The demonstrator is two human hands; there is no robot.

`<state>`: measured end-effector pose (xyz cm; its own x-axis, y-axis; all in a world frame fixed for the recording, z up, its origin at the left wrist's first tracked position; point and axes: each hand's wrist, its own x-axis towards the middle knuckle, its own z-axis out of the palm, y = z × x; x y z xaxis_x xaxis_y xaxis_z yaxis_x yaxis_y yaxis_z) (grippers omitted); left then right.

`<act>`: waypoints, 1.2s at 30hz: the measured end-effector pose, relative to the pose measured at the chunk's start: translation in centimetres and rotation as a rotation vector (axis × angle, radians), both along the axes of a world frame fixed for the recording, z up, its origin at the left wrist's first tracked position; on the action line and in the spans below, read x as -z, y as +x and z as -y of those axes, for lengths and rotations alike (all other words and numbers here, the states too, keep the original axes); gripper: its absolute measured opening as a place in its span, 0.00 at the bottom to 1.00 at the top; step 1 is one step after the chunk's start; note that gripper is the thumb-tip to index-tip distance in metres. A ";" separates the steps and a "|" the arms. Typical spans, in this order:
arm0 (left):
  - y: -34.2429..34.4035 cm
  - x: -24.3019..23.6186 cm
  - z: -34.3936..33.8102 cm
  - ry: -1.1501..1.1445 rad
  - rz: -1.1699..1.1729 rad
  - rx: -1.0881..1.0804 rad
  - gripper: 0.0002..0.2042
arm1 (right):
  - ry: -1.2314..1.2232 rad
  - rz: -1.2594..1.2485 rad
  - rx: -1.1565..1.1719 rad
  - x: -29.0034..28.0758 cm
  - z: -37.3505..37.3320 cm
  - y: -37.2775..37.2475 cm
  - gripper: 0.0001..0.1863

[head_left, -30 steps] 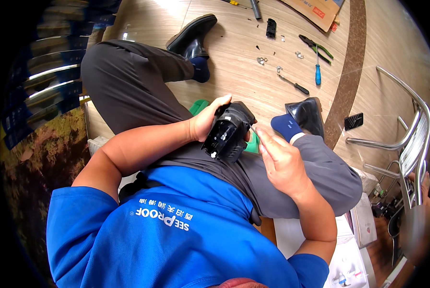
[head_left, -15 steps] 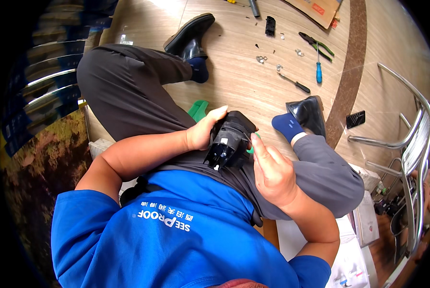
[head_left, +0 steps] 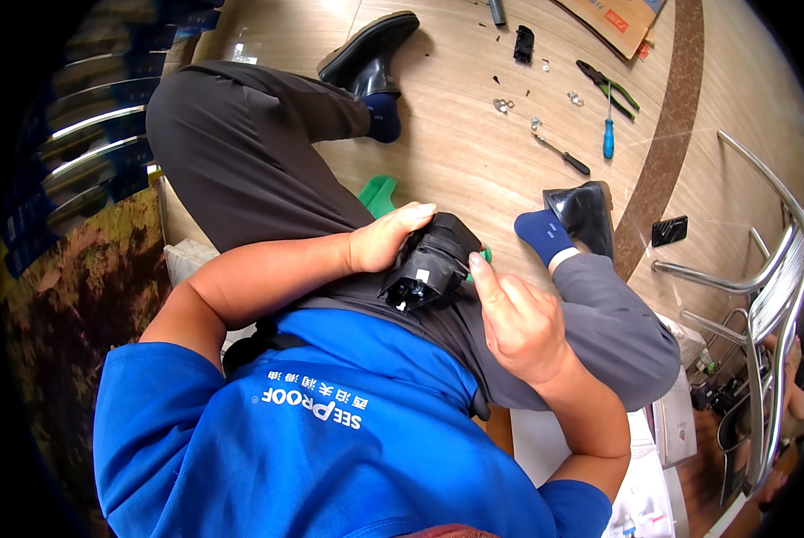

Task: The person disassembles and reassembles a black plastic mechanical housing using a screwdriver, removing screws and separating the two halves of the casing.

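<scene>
A boxy black plastic housing (head_left: pixel 427 278) is in my left hand (head_left: pixel 387 240), which grips its left side with the thumb along the top edge. The housing sits above my lap, its open end tilted toward me, with small pale and metallic parts inside. A small white label shows on its side. My right hand (head_left: pixel 523 330) is at the housing's right edge, fingers curled and the index fingertip against or very near it. Whatever lies between thumb and index is too small to make out. Behind the housing, a green object (head_left: pixel 378 194) is partly hidden.
On the floor ahead lie pliers (head_left: pixel 606 88), a blue-handled screwdriver (head_left: pixel 609 139), a black-handled screwdriver (head_left: pixel 576 162), a small black part (head_left: pixel 524 44) and scattered small metal pieces (head_left: pixel 503 106). Cardboard (head_left: pixel 619 25) lies beyond. At right are a black phone-like slab (head_left: pixel 669 230) and a metal chair (head_left: pixel 783 278).
The view has shifted slightly, so the floor items appear farther right. The housing has tipped a little; both hands stay at it in nearly the same pose.
</scene>
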<state>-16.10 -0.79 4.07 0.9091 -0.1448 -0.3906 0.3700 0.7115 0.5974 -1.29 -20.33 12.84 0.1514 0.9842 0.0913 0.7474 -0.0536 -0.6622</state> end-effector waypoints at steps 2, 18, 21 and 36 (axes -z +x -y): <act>-0.7 1.0 0.0 0.029 -0.010 0.009 0.29 | -0.023 0.003 -0.005 -0.3 -0.1 0.0 0.28; 0.8 -1.4 -1.4 0.115 0.008 0.163 0.44 | -0.111 -0.538 0.121 -0.5 1.6 1.4 0.23; 0.5 -1.5 -0.9 -0.141 -0.118 0.035 0.42 | -0.125 -0.545 0.135 -0.4 1.4 1.1 0.22; 0.6 -1.3 -0.6 -0.245 -0.254 -0.045 0.45 | -0.027 -0.523 0.180 0.1 0.4 0.4 0.24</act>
<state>-15.49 -0.17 5.37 0.7951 -0.2241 -0.5635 0.4495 0.8416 0.2996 -0.93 -20.71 12.78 0.3356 0.9397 -0.0659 0.2965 -0.1717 -0.9395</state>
